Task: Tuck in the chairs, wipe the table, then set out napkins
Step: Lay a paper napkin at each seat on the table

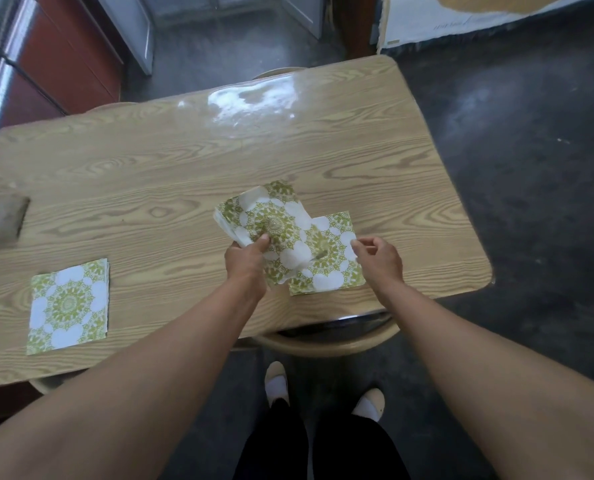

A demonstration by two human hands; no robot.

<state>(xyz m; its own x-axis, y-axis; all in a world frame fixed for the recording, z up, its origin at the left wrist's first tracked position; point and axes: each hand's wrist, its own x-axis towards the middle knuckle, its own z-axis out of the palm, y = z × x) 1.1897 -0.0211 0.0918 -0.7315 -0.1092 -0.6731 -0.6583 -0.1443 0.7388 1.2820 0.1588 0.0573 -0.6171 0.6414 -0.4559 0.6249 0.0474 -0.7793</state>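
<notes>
Left hand (250, 261) is gripping a stack (267, 223) of green-and-white napkins, thumb pressing on top, lifted over the table (184, 174). Right hand (378, 259) is hovering just beside a napkin (330, 268) lying flat near the front edge, fingers loosely curled, holding nothing — the stack is overlapping that napkin's left side. Another napkin (68, 306) is lying flat, well apart at front left. A chair (333, 336) is sitting tucked under the front edge, between the person and the table. A blurred dark object (1, 220) is resting at far left — can't tell what. Glare patch (250, 102) is showing on the far side.
</notes>
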